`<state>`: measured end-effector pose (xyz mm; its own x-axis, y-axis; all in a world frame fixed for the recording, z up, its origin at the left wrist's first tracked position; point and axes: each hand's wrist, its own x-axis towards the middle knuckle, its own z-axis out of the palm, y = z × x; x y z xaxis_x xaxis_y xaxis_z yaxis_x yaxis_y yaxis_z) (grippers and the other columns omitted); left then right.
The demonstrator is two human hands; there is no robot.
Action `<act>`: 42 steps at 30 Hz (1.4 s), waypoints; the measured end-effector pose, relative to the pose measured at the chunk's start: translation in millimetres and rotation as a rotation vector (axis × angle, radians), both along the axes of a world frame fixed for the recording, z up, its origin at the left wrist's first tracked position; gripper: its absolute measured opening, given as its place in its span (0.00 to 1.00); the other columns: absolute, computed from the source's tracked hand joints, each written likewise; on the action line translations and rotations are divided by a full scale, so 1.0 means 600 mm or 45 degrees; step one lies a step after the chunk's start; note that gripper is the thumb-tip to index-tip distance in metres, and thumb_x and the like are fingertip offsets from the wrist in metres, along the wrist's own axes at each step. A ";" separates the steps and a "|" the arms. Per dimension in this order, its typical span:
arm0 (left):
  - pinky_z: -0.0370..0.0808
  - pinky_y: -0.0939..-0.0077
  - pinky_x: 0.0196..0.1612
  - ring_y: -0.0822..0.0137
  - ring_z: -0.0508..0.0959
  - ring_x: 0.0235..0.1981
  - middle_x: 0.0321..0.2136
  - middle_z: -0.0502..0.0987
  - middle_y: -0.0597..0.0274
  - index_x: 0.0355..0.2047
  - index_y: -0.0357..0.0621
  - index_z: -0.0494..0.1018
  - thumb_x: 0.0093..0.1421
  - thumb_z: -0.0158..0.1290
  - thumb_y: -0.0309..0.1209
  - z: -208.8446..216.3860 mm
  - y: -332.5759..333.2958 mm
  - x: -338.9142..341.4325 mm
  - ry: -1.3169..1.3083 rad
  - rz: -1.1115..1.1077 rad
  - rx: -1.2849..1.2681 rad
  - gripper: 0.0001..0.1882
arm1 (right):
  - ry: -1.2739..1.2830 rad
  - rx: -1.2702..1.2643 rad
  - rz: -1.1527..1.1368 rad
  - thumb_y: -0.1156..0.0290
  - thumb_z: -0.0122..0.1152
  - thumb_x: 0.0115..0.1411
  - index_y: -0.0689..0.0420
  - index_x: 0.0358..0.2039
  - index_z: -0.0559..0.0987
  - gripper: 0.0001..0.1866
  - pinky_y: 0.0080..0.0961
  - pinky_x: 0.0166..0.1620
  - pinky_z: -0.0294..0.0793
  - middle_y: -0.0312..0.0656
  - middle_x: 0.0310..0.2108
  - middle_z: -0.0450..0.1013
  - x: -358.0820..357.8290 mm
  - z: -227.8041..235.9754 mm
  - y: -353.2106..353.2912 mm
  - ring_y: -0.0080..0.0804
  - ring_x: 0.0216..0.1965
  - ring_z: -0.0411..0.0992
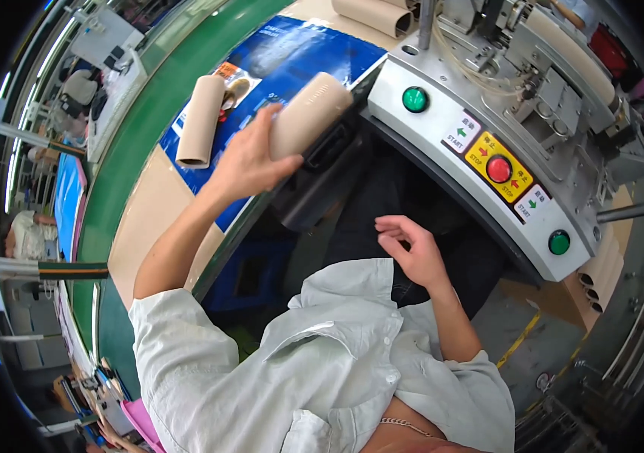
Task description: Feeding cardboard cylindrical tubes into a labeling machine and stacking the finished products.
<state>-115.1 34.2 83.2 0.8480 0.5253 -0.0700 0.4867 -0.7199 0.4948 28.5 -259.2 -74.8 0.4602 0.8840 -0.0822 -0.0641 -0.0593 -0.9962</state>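
Your left hand (250, 162) is wrapped around the near end of a beige tube (308, 115), fingers curled under it and thumb on the side — a firm grasp that holds the tube tilted up toward the grey machine (458, 98). Just left of that grip, a second beige tube (199, 121) lies on the blue printed sheet (299, 53) covering the bench, apart from your fingers. Beyond the sheet runs the green conveyor belt (148, 113). Your right hand (411, 253) holds nothing — fingers loosely curled, hovering over your dark lap, well below the grip and near the machine's curved panel with its red button (498, 168) and green buttons (415, 99).
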 end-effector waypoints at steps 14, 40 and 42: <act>0.68 0.66 0.66 0.62 0.74 0.57 0.56 0.76 0.57 0.65 0.38 0.67 0.56 0.75 0.33 -0.133 -0.108 0.089 -0.468 -0.611 -1.616 0.41 | 0.234 0.216 -0.350 0.72 0.79 0.52 0.55 0.67 0.68 0.42 0.38 0.60 0.73 0.44 0.57 0.71 -0.031 0.070 0.023 0.42 0.55 0.73; 0.73 0.56 0.62 0.51 0.78 0.58 0.62 0.77 0.52 0.75 0.51 0.62 0.70 0.58 0.45 0.189 -0.167 0.774 -0.175 -1.379 0.453 0.36 | 0.545 1.022 -0.610 0.47 0.78 0.58 0.60 0.73 0.63 0.51 0.47 0.59 0.79 0.50 0.60 0.77 0.022 0.063 -0.215 0.55 0.57 0.79; 0.72 0.54 0.64 0.50 0.76 0.60 0.63 0.75 0.51 0.75 0.50 0.61 0.70 0.59 0.43 0.174 -0.147 0.788 -0.370 -1.406 0.692 0.36 | 0.568 0.975 -0.594 0.43 0.77 0.59 0.61 0.72 0.64 0.52 0.48 0.58 0.80 0.52 0.59 0.77 0.023 0.064 -0.229 0.56 0.56 0.80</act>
<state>357.7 -53.9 187.3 0.7997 -0.5682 0.1939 -0.5785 -0.8157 -0.0044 42.3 -396.8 -36.4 0.8402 0.5102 0.1840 -0.2946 0.7142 -0.6349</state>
